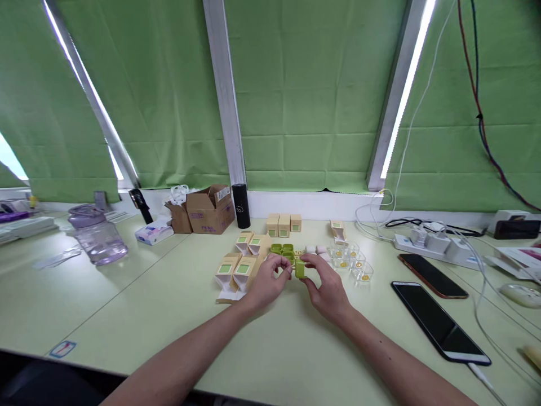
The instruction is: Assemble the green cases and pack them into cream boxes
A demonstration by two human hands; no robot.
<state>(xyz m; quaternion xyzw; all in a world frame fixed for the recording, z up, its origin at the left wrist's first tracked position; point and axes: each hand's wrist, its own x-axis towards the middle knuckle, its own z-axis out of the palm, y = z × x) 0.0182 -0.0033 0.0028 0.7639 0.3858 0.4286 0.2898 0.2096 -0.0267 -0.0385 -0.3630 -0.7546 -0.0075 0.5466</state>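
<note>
My right hand [328, 287] grips a small green square case [300, 269] between thumb and fingers, just above the table. Close beside it, my left hand [270, 279] is closed in a pinch; what its fingertips hold is too small to make out. Several more green cases [288, 248] stand right behind my hands, with small yellowish pieces [298, 253] by them. White and pinkish blocks [311, 249] lie a little farther right. Clear plastic cups [358, 264] with yellow centres are grouped right of my right hand. Left of my left hand lie unfolded small cartons [244, 269] with green labels.
Small closed cartons [284, 225] stand at the back, and another opened carton [338, 231] lies to their right. A cardboard box [210, 211], black bottle [240, 206] and purple jug [96, 237] are left. Phones [439, 321], a power strip [435, 248] and cables occupy the right.
</note>
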